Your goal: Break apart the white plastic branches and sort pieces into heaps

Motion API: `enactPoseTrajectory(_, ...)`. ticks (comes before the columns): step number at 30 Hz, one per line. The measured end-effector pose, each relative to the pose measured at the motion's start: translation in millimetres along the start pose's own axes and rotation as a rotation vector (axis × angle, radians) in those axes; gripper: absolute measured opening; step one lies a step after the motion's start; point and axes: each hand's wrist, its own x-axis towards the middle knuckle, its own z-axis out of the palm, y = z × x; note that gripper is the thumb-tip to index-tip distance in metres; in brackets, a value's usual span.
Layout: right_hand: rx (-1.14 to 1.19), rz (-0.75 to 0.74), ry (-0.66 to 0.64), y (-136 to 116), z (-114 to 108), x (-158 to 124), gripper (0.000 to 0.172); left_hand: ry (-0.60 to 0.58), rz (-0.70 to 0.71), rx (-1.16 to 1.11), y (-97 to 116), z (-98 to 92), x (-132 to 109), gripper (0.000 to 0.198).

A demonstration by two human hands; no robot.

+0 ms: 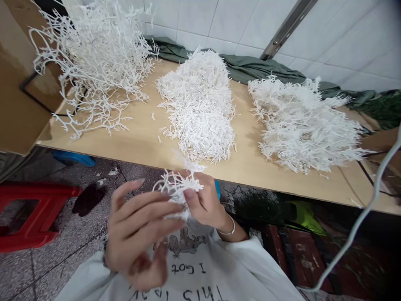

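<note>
Between thumb and fingers, my right hand [205, 202] grips a white plastic branched sprig [178, 184] in front of my chest. Thin curved stems spread from it to the left, and a blurred tip rises toward the table edge. My left hand [140, 234] hovers just left of it with fingers stretched and apart, slightly smeared by motion; its fingertips overlap the sprig's lower part, and whether they touch it I cannot tell. Beyond my hands, a dense heap of small white sprigs [200, 104] lies mid-table. Farther left is a taller tangle of white branching stems [103, 54].
A third pile of white sprigs [307, 125] lies on the right of the tan table [138, 138]. Green cloth [247, 67] runs along the tiled wall. A cardboard box [19, 104] stands left, above a red stool [34, 213]. A pale cable [360, 225] hangs at right.
</note>
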Motion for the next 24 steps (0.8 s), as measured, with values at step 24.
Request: enactPoseTrajectory(24,0.268,-0.012,0.146,9.2,-7.7,9.0,0.022,0.057,-0.178,-0.233,-19.7,42.9,28.1,0.013)
